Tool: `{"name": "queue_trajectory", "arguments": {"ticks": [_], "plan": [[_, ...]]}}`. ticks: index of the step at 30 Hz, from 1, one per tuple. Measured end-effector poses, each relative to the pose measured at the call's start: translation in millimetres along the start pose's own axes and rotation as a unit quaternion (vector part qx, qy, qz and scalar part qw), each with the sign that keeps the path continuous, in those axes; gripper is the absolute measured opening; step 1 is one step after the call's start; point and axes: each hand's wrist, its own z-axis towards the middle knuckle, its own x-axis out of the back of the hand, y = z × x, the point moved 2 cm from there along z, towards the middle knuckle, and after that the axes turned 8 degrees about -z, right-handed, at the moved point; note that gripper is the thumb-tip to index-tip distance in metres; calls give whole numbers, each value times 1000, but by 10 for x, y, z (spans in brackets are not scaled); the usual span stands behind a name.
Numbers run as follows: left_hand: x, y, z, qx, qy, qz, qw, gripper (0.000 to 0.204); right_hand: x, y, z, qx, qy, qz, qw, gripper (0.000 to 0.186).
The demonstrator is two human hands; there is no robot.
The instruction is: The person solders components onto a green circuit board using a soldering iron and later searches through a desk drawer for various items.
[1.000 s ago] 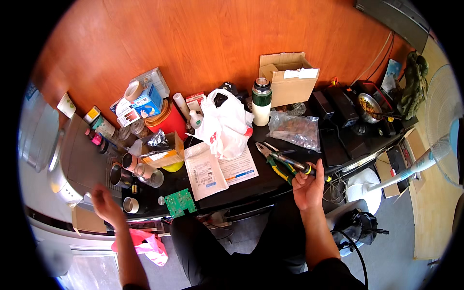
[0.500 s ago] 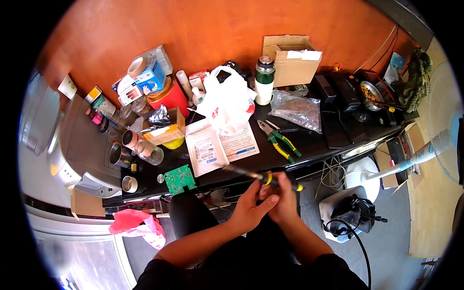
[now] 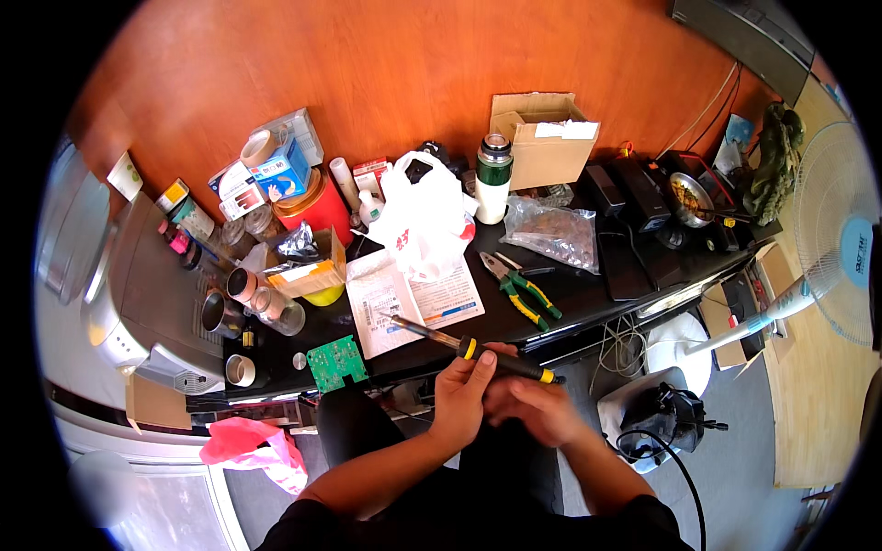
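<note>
My left hand is closed around the black and yellow handle of a soldering iron. Its metal barrel and thin tip point up and left, above the white papers on the desk. Just below the handle's yellow end is my right hand, slightly blurred, its fingers loosely curled and thumb apart, with nothing seen in it. A green circuit board lies at the desk's front edge, left of my hands. Beyond the iron, pliers with green and yellow handles lie partly spread.
A white plastic bag, a thermos and a clear bag stand or lie farther back. Jars and cups crowd the left, beside a grey machine. A white fan stands right; a black cable hangs near the bin.
The soldering iron has tilted and moved left and slightly down with my left hand. My right hand has come away from its handle and dropped lower. The whole view has shifted slightly.
</note>
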Motion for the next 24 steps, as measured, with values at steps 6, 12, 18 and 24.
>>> {"name": "queue_trajectory", "arguments": {"ticks": [6, 12, 18, 24], "plan": [[-33, 82, 126, -27, -14, 0, 1000, 29, 265, -849, -420, -57, -177, -319, 930, 29], [1, -34, 36, -19, -19, 40, 999, 26, 1066, -1809, 885, 270, 354, -410, 796, 20], [178, -130, 68, -1, -32, 29, 999, 25, 1407, -1940, 2065, 234, 324, -713, 576, 23], [223, -154, 117, 14, -18, 8, 1000, 25, 1372, -1943, 2316, 193, 286, -746, 569, 40]]}}
